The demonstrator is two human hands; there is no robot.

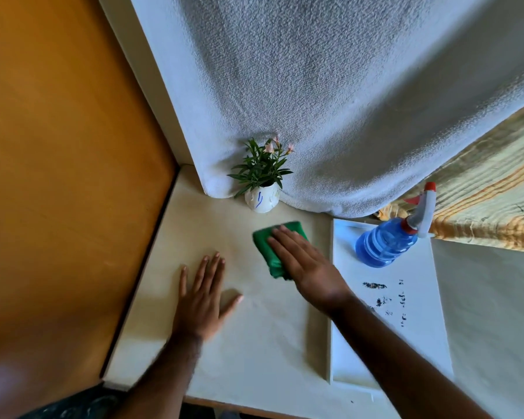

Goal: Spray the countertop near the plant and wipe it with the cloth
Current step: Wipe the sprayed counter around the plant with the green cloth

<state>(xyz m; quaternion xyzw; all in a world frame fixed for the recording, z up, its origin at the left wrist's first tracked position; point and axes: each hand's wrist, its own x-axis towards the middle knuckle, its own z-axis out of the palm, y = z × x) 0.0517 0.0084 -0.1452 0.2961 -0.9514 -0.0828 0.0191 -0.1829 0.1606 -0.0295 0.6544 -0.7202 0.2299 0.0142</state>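
A small plant (261, 164) with pink flowers stands in a white pot (261, 200) at the back of the cream countertop (254, 343). Just in front of the pot lies a folded green cloth (262, 241). My right hand (306, 261) presses flat on top of it, fingers stretched toward the pot. My left hand (201, 293) rests flat on the countertop to the left of the cloth, fingers spread, holding nothing. A blue spray bottle (384, 243) with a white and red trigger head stands to the right on a white board (406, 328).
A white textured towel (330, 101) hangs behind the plant. A striped yellow cloth (490, 207) hangs at the right. An orange wooden panel (58, 176) borders the countertop on the left. Dark smudges (384, 294) mark the white board.
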